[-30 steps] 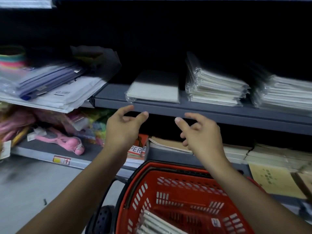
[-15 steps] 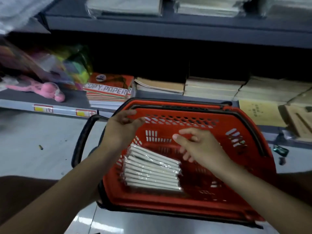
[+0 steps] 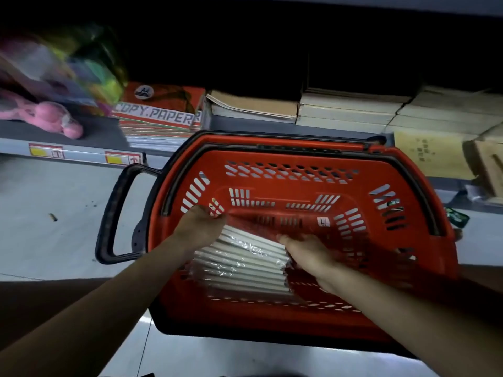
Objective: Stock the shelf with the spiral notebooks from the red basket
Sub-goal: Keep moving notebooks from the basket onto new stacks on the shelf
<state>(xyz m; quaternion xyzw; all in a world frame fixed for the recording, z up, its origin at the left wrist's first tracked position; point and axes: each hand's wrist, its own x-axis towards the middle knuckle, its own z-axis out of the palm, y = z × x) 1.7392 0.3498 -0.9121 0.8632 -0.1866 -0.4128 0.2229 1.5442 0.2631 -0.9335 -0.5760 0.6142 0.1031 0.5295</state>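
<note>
Our left hand (image 3: pixel 200 227) and right hand (image 3: pixel 307 253) reach into the red basket (image 3: pixel 424 191), one at either end of the stack of wrapped spiral notebooks (image 3: pixel 242 265). Both touch the stack; we cannot tell whether the fingers have closed on it. At twelve o'clock from the basket a low shelf (image 3: pixel 70 153) carries copy paper (image 3: pixel 160 115) and, at ten o'clock, a pink toy (image 3: pixel 51 118).

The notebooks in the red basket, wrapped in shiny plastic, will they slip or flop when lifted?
The notebooks look film-wrapped, so they may feel slippery. They lie as a row of separate wrapped pieces, so some could slide apart unless both hands squeeze the ends. Each looks flat and straight-edged, so probably fairly stiff.
</note>
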